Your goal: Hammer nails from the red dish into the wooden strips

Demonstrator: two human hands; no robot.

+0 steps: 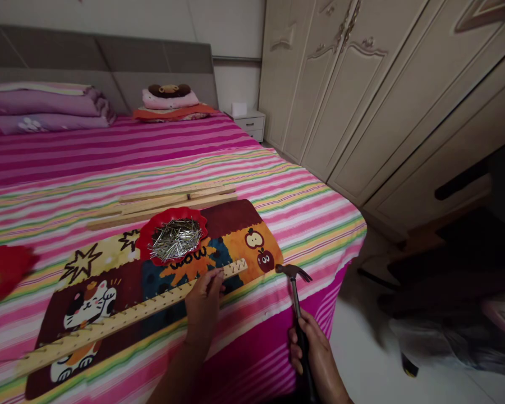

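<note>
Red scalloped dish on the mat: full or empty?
Well filled: a heap of loose nails covers most of the red scalloped dish, leaving mainly its rim showing.

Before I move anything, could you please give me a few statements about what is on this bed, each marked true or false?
1. The right hand grips a hammer. True.
2. The heap of loose nails is in a blue bowl. False: the nails are in a red bowl.
3. The left hand is at the long wooden strip lying across the patterned mat. True.
4. That long strip has no nails in it. False: many stand up along it.
5. The other wooden pieces lie beyond the bowl, toward the headboard. True.
</note>
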